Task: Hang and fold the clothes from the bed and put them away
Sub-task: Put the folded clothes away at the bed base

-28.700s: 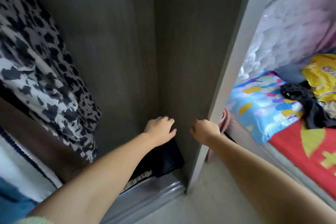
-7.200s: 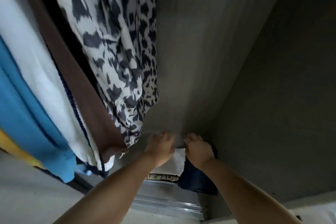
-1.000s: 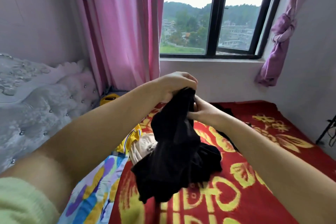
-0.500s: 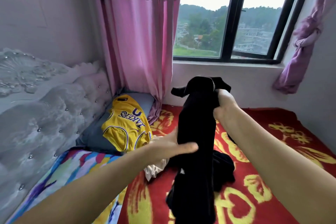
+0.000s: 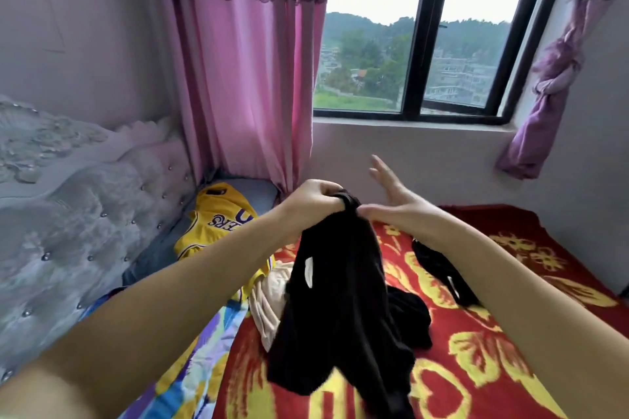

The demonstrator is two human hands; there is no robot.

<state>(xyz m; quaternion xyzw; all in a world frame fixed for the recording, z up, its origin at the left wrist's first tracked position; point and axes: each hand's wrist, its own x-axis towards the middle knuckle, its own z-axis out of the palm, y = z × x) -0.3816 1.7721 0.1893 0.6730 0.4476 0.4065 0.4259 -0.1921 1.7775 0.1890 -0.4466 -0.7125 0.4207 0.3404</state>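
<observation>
A black garment (image 5: 337,296) hangs over the bed, bunched at its top in my left hand (image 5: 311,202), which grips it. My right hand (image 5: 391,197) is beside that top edge with its fingers spread straight, its thumb touching the cloth. On the red and yellow bedspread (image 5: 483,360) lie a yellow basketball jersey (image 5: 218,231), a beige garment (image 5: 269,303) and another black piece (image 5: 442,269).
A white tufted headboard (image 5: 75,214) stands at the left, with a grey pillow (image 5: 258,192) under the jersey. A pink curtain (image 5: 245,78) hangs by the window (image 5: 425,44); a purple curtain (image 5: 544,88) is tied at the right. A multicoloured sheet (image 5: 190,360) borders the bedspread.
My left hand has moved up and taken the top of the black garment. My right hand has let go of it and spread its fingers.
</observation>
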